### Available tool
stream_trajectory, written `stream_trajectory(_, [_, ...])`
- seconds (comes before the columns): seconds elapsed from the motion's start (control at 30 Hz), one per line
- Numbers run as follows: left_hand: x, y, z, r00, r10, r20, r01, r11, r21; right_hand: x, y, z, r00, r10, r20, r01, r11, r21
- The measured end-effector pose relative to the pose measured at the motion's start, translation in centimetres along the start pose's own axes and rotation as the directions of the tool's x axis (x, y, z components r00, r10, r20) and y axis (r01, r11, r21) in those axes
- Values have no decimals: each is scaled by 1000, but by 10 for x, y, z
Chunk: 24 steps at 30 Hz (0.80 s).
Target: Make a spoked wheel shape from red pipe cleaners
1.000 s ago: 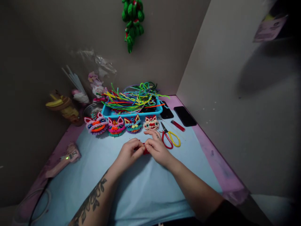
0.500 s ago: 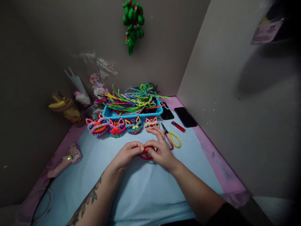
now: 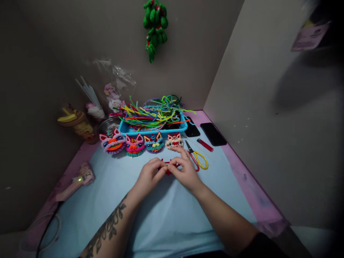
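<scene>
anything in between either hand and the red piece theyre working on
Nothing visible: the left hand and right hand both have their fingertips on the red piece. The scissors lie just right of the right hand, not in between.

The scene is dim; light probably falls from overhead. The cloth (image 3: 199, 218) is palest, with soft shadow below the left hand (image 3: 149, 175) and right hand (image 3: 186, 173). A broad shadow darkens the right wall (image 3: 258, 71). The bag (image 3: 122, 77) glints; 1 green light (image 3: 80, 180) glows. The red piece (image 3: 168, 172) lacks fine detail, the tag (image 3: 310, 37) is blurred, and the edges look stretched, the right blackened.
</scene>
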<state>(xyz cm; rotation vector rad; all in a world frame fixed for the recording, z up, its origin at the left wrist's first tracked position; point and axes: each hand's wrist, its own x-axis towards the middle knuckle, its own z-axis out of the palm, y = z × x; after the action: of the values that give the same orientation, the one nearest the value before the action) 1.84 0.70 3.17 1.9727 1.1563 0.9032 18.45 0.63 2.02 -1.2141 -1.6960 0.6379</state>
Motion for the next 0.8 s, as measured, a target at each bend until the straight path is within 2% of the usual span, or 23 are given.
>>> stream_trajectory(0.1, [0,-4,2,982,189,-26,-177,953,248,2,4,0,994,100,47,-103,992,76])
stream_trajectory(0.17, [-1,-6,3,962,272,-20,-246,897,366,2,6,0,986,145,85,-155,981,118])
stream_trajectory(0.33, [-5,-7,2,924,378,57,-344,756,557,1,8,1,969,184,167,-210,965,154])
stream_trajectory(0.43, [-5,-7,2,920,386,68,-354,744,567,0,7,1,966,177,187,-207,965,159])
stream_trajectory(0.53, [-4,-5,4,959,284,-13,-248,858,450,1,5,1,981,149,126,-164,980,116])
stream_trajectory(0.63, [-3,1,5,993,78,-94,-62,986,156,1,3,0,999,53,-3,-53,999,6])
stream_trajectory(0.7, [-2,4,6,992,-75,-100,71,996,-48,0,1,-1,997,-57,-47,53,996,-73])
stream_trajectory(0.8, [-1,4,7,969,-244,-30,226,932,-283,-2,1,-4,980,-194,-39,185,968,-169])
